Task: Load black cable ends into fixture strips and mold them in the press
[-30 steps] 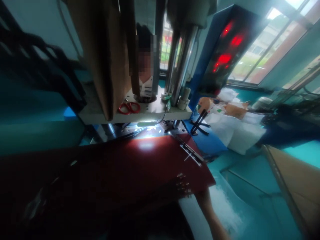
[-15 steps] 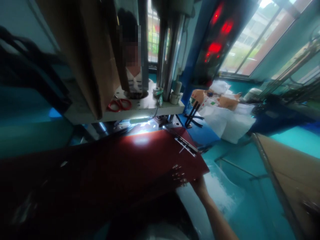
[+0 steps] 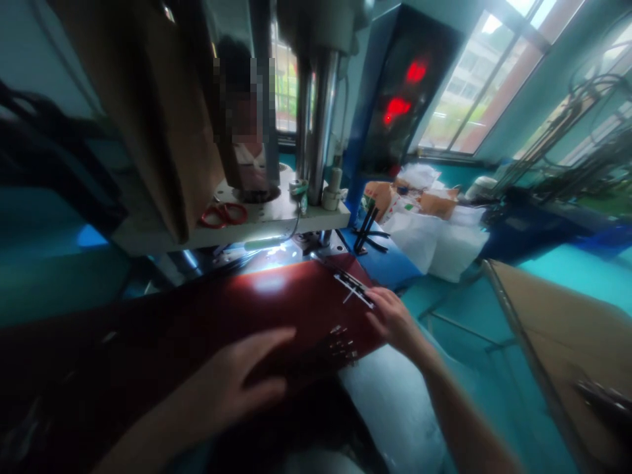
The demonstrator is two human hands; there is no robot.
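A dark red sheet (image 3: 276, 299) lies on the press bed in front of me, lit at its far edge. My left hand (image 3: 237, 378) rests flat on its near part, fingers stretched out. My right hand (image 3: 392, 319) reaches to the sheet's right edge, its fingers at a thin black-and-white strip (image 3: 353, 289) lying there. Whether the right hand grips the strip or only touches it is blurred. Small metal pieces (image 3: 343, 345) sit on the sheet between both hands.
The press's white plate (image 3: 257, 220) with steel columns (image 3: 313, 118) hangs over the sheet; red scissors (image 3: 224, 214) lie on it. Another person stands behind the machine. A blue cabinet with red lights (image 3: 399, 99), white bags (image 3: 434, 240) and a cardboard panel (image 3: 557, 329) are at right.
Both hands have come into view: the left has come to rest on the sheet, and the right has risen from below the sheet's corner to its right edge. The camera has shifted slightly.
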